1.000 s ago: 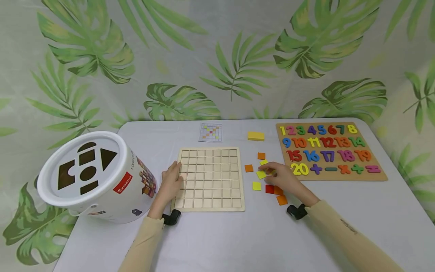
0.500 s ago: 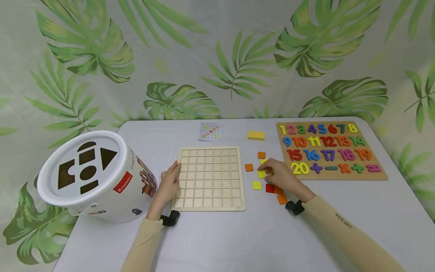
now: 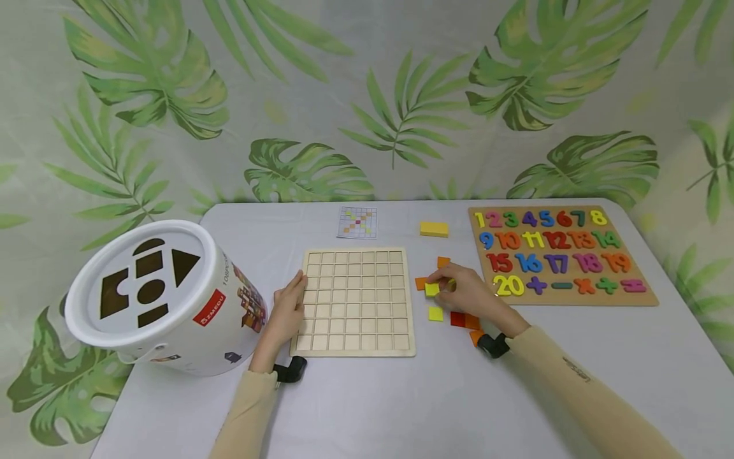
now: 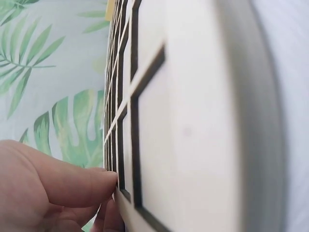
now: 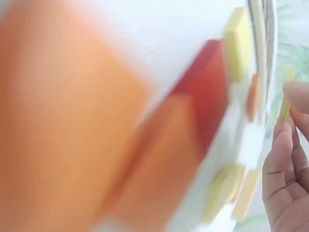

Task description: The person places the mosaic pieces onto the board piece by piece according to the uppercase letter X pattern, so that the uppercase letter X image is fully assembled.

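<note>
My left hand [image 3: 287, 312] pinches the left edge of a wooden grid board [image 3: 355, 353], its thumb on the rim in the left wrist view. The board's squares are bare. To the right of it, my right hand [image 3: 467, 293] holds a yellow square tile [image 3: 432, 290] between thumb and fingers, lifted off the table in the right wrist view. Around that hand lie another yellow tile [image 3: 436, 313], a red tile [image 3: 457, 319] against an orange tile [image 3: 472, 322], and further orange tiles, one [image 3: 443, 262] beyond the fingers. The hand partly hides some tiles.
A small pattern card [image 3: 357, 222] lies behind the board, with a yellow block [image 3: 434, 229] to its right. The number puzzle board [image 3: 550, 298] is at the far right. A large white bucket [image 3: 201, 338] with shape holes in its lid stands at the left.
My right hand has picked up a yellow tile from the pile and moved slightly left with it, toward the board. The left hand stays at the board's edge.
</note>
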{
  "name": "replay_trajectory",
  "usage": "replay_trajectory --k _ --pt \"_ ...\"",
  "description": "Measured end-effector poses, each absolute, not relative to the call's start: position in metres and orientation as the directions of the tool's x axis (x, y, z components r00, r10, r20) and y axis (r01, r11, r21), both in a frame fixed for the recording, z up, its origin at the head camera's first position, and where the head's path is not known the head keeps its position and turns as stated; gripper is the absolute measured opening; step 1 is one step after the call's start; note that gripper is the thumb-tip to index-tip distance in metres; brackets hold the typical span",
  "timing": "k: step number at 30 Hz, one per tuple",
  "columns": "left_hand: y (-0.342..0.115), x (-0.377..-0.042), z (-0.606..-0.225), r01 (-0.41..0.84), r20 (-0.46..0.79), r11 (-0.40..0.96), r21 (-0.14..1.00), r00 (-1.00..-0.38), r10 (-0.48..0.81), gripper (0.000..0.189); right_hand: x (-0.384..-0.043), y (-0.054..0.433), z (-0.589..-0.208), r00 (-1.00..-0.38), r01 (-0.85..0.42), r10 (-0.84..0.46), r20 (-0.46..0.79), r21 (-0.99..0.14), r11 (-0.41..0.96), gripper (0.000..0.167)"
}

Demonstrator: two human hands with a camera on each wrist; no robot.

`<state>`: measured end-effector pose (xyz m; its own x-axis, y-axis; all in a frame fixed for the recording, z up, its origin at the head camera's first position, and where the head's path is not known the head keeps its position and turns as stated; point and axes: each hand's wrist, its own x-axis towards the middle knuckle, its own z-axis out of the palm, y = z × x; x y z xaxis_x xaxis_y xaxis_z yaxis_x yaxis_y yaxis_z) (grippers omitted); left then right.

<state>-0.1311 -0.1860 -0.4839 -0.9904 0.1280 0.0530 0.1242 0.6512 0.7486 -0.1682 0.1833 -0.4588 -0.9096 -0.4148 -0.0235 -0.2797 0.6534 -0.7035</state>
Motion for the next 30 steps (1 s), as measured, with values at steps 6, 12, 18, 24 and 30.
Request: replay_trajectory --k 6,12,18,24,30 --pt "-0.185 -0.131 -0.484 0.112 0.043 0.649 0.753 -0.992 0.122 0.054 -0.179 0.155 -0.448 -0.877 -0.347 -0.48 0.035 -0.738 0.579 0.025" --pt "-0.184 -0.131 -0.484 0.124 0.06 0.647 0.753 -0.991 0.12 0.052 -0.195 0.116 -0.442 -0.838 -0.421 -0.539 0.09 -0.734 0.532 0.026" --pt "-0.184 -0.131 -0.484 0.124 0.063 0.648 0.751 -0.991 0.118 0.053 -0.208 0.074 -0.436 -0.828 -0.41 -0.558 0.051 -0.734 0.541 0.026" --pt "-0.183 -0.132 -0.484 0.126 0.063 0.649 0.75 -0.991 0.12 0.053 -0.221 0.038 -0.441 -0.818 -0.411 -0.574 0.033 -0.731 0.545 0.025" --pt "-0.183 -0.132 -0.482 0.107 0.041 0.651 0.752 -0.992 0.115 0.052 -0.229 0.01 -0.447 -0.818 -0.419 -0.575 0.015 -0.701 0.578 0.024"
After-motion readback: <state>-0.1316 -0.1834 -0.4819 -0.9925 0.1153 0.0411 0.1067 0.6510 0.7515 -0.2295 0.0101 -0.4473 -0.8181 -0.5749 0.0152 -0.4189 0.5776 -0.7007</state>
